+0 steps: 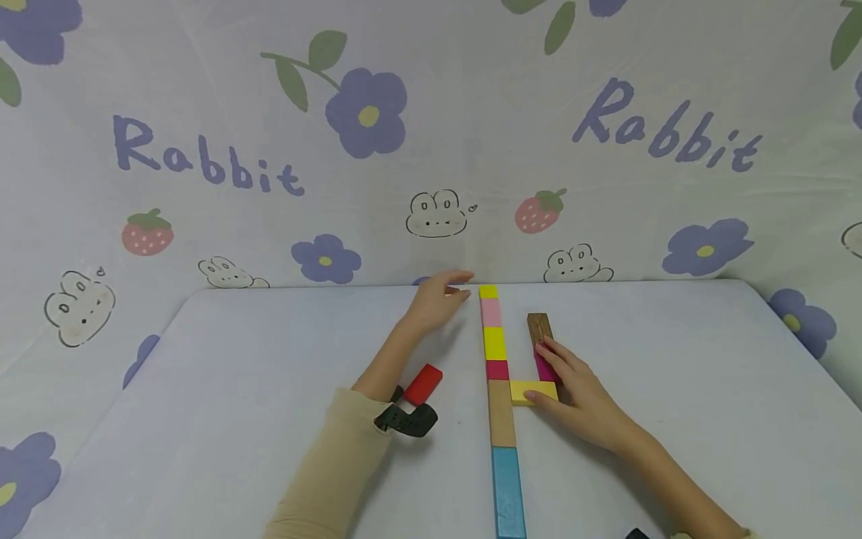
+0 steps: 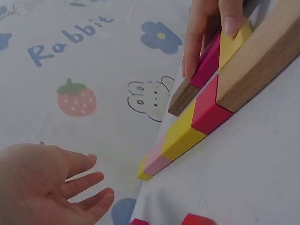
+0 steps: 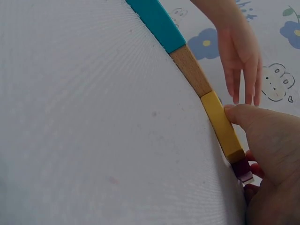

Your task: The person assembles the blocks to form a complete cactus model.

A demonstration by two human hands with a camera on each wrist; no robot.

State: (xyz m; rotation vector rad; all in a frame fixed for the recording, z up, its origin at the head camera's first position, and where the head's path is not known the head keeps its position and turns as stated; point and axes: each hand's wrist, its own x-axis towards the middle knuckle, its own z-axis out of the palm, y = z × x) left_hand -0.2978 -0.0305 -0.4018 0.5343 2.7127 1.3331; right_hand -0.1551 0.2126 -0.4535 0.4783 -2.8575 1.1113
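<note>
I read the step in hand as lining up a side branch: my right hand lays its thumb on the pale-yellow block, and its fairly straight fingers touch the magenta block, with the brown block beyond. The pale-yellow block lies crosswise, against the tan wooden block of the long row. My left hand hovers with fingers apart, holding nothing. Next, I'd judge, calls for a light squaring push. The row's small yellow end block sits near the tabletop's far edge; I have more room sideways, minding the loose red block.
</note>
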